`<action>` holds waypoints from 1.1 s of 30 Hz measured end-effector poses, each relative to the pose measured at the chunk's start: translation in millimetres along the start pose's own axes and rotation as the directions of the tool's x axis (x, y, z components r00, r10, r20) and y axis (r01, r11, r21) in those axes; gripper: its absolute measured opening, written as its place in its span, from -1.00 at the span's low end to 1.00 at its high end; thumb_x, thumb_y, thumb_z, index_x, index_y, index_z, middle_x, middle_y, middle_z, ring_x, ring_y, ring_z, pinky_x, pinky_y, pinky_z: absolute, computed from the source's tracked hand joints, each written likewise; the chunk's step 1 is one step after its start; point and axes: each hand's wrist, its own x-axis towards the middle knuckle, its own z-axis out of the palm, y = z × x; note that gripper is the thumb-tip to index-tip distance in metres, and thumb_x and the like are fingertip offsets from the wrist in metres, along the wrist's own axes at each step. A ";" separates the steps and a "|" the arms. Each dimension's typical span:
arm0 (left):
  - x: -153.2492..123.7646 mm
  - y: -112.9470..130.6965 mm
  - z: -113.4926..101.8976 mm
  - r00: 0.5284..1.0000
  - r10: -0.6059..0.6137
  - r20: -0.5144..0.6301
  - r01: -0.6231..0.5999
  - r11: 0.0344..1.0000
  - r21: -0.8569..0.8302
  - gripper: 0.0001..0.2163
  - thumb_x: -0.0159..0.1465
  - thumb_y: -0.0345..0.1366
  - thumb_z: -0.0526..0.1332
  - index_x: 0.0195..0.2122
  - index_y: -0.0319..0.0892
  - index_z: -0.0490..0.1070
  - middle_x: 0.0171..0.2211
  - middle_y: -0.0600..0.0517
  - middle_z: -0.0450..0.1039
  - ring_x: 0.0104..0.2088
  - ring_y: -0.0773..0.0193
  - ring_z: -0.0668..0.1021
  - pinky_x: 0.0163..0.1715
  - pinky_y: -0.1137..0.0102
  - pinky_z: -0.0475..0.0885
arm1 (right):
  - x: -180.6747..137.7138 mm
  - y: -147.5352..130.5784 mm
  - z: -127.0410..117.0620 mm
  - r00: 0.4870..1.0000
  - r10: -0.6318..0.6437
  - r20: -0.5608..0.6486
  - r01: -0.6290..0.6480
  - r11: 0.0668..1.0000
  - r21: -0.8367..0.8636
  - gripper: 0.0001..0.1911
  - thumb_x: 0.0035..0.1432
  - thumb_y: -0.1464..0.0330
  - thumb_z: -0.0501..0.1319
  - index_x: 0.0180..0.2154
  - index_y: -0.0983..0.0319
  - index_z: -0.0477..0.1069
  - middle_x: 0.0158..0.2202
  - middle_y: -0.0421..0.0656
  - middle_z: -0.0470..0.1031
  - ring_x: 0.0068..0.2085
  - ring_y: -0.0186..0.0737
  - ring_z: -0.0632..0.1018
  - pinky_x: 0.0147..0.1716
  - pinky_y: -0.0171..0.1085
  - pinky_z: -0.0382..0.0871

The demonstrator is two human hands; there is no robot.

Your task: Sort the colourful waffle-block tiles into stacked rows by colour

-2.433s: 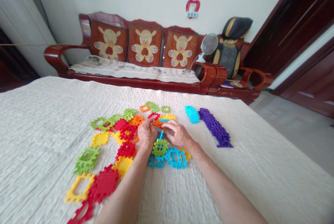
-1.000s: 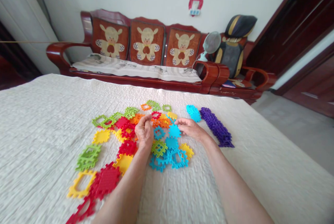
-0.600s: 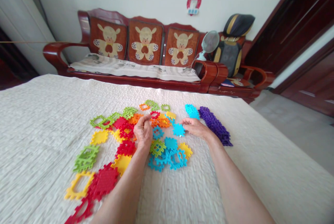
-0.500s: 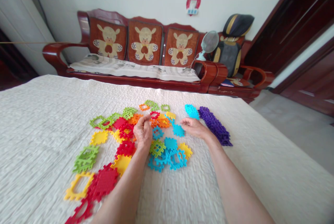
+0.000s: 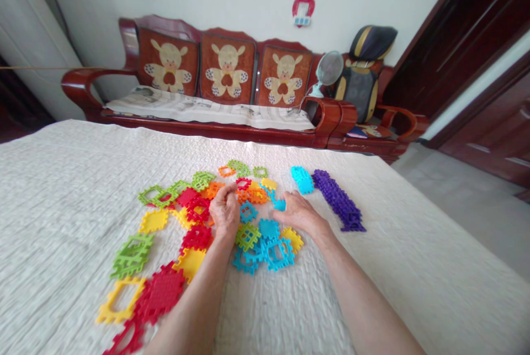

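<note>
My left hand (image 5: 224, 212) is closed over the middle of the pile, its fingertips beside a red interlocking tile (image 5: 243, 184); whatever it may hold is hidden. My right hand (image 5: 298, 210) has its thumb and fingers around a light-blue interlocking tile (image 5: 280, 205), which still lies at the pile's right side and is partly covered. Below the hands are a green lattice tile (image 5: 247, 237), a blue frame tile (image 5: 280, 254) and a yellow tile (image 5: 292, 239). Orange tiles (image 5: 256, 195) lie between the hands.
A light-blue stack (image 5: 302, 179) and a long purple row of tiles (image 5: 338, 200) lie to the right. Red (image 5: 163, 291), yellow (image 5: 121, 300) and green tiles (image 5: 131, 255) spread left on the pale bed cover (image 5: 62, 222). A wooden sofa (image 5: 199, 128) stands beyond.
My right hand has moved left and down from beside the light-blue tile onto it. My left hand stays in nearly the same place. The view has shifted slightly.
</note>
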 end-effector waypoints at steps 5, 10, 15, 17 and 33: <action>1.0 2.2 0.6 1.000 -0.024 -0.014 0.024 1.000 0.018 -0.76 0.10 -0.28 0.12 -0.32 -0.13 0.57 -0.33 0.04 0.60 -0.27 0.21 0.59 -0.10 0.30 0.47 | 4.2 20.5 -19.1 0.998 0.016 -0.058 -0.013 0.999 0.051 -0.65 -0.01 0.12 0.26 -0.24 0.23 0.48 -0.21 -0.01 0.53 -0.12 -0.04 0.50 -0.17 -0.23 0.31; 2.7 0.2 1.3 1.000 -0.024 -0.017 0.025 0.999 0.022 -0.77 0.08 -0.27 0.14 -0.34 -0.11 0.58 -0.34 0.04 0.61 -0.26 0.20 0.59 -0.09 0.30 0.46 | 8.9 49.3 -36.0 0.964 0.182 -0.192 -0.183 0.983 0.012 -0.52 0.00 0.11 0.25 -0.10 0.28 0.45 -0.16 0.03 0.50 -0.13 -0.04 0.51 -0.17 -0.23 0.31; 3.2 -1.8 0.1 1.000 -0.017 -0.010 0.017 0.998 0.065 -0.77 0.08 -0.26 0.13 -0.33 -0.10 0.58 -0.34 0.05 0.60 -0.27 0.19 0.58 -0.11 0.30 0.45 | 15.8 67.5 -34.2 0.900 0.328 -0.287 -0.343 0.939 -0.003 -0.45 0.04 0.11 0.21 -0.01 0.33 0.39 -0.10 0.12 0.43 -0.12 -0.01 0.50 -0.14 -0.20 0.31; 3.5 -2.8 -0.5 1.000 -0.013 -0.010 0.013 0.997 0.072 -0.77 0.08 -0.26 0.14 -0.33 -0.09 0.58 -0.34 0.05 0.60 -0.27 0.19 0.58 -0.11 0.30 0.45 | 18.2 67.5 -27.8 0.902 0.316 -0.293 -0.331 0.944 0.000 -0.45 0.07 0.11 0.20 0.00 0.34 0.37 -0.09 0.12 0.41 -0.10 -0.02 0.49 -0.12 -0.20 0.31; 2.2 1.5 -1.1 1.000 -0.029 -0.002 0.029 0.998 0.064 -0.77 0.08 -0.28 0.13 -0.34 -0.09 0.58 -0.35 0.07 0.59 -0.29 0.20 0.58 -0.12 0.31 0.46 | 22.0 55.6 5.3 0.867 0.324 -0.378 -0.336 0.941 0.035 -0.39 0.09 0.10 0.16 0.09 0.29 0.19 -0.02 0.07 0.26 -0.01 0.05 0.39 -0.05 -0.12 0.26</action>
